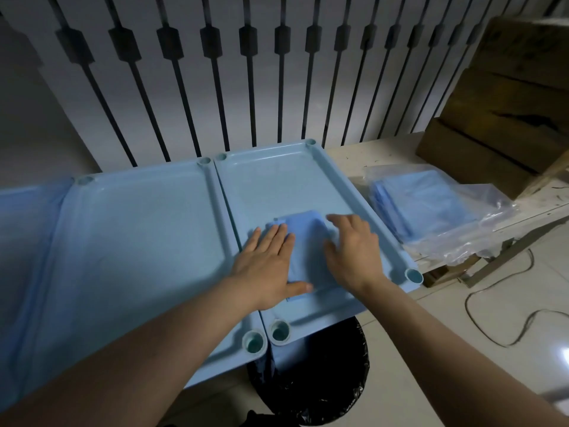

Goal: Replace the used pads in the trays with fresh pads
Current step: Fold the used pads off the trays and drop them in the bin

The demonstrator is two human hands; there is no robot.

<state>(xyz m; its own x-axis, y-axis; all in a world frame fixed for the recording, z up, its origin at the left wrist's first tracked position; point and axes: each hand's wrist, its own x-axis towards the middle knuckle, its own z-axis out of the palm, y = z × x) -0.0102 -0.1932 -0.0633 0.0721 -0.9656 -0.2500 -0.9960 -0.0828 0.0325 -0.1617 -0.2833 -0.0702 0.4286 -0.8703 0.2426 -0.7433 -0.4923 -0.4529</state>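
Note:
Two light blue trays lie side by side. A folded blue pad (308, 241) lies in the near part of the right tray (277, 186). My left hand (271, 263) rests flat on the pad's left half, fingers straight, thumb on its near edge. My right hand (354, 251) lies on the pad's right edge, fingers extended and slightly bent. The left tray (138, 229) holds no pad. A clear plastic bag of folded blue pads (431, 208) lies to the right of the trays.
A bin with a black liner (323, 380) stands under the trays' near edge. A blue sheet (21, 229) lies at far left. Wooden crates (508, 97) stand at back right on the white bench (369, 155). A cable (492, 303) trails on the floor.

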